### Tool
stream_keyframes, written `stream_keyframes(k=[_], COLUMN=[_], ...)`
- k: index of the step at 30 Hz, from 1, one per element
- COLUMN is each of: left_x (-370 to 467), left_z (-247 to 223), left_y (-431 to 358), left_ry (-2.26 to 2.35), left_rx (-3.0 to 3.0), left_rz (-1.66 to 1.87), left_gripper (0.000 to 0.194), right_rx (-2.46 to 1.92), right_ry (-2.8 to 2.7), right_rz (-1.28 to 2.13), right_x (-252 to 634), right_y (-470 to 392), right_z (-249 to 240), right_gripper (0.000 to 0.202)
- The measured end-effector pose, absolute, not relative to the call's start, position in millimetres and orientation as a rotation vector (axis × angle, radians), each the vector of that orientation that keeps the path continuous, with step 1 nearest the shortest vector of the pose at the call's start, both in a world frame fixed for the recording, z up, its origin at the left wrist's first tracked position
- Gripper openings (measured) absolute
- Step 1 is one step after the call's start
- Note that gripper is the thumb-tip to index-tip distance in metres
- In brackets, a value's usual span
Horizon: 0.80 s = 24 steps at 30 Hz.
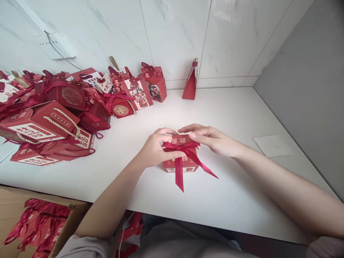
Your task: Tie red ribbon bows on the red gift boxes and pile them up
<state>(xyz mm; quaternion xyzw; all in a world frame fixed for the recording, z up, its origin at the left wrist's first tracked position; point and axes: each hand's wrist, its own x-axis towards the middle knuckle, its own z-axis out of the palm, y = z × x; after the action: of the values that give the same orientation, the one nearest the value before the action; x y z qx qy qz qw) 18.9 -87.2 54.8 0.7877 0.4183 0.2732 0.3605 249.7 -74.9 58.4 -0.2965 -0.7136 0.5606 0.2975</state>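
Note:
A small red gift box point(167, 165) with white characters on it sits on the white table in front of me. A dark red ribbon point(179, 175) is tied across its top, with two loose tails hanging toward me. My left hand point(157, 148) wraps around the box's left side, its thumb lying over the ribbon near the knot. On the other side, my right hand point(209, 139) holds the box's right and back edge, thumb on top and fingers reaching behind. The far side of the box is hidden by my hands.
Red gift boxes point(70, 96) are heaped at the left. A narrow red triangular box point(190, 87) stands against the tiled wall. A white tissue point(271, 145) lies at the right. Below left, a cardboard carton point(66, 229) holds several ribboned red boxes point(43, 225).

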Motion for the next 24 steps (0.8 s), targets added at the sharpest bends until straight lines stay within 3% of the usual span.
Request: stream_keyframes(k=[7, 24], left_x=[16.6, 11.2], left_z=[60.5, 68.5], left_y=[-86.5, -91.4], left_ry=[1.023, 1.273], left_rx=[2.044, 2.441], left_rz=[0.670, 0.582], left_gripper=[0.033, 0.046], right_rx=[-0.729, -0.800], right_ry=[-1.837, -2.012], right_rz=[1.557, 1.544], right_x=[248.9, 257.0], right_y=[-71.4, -66.4], right_z=[52.5, 55.7], right_gripper=[0.032, 0.039])
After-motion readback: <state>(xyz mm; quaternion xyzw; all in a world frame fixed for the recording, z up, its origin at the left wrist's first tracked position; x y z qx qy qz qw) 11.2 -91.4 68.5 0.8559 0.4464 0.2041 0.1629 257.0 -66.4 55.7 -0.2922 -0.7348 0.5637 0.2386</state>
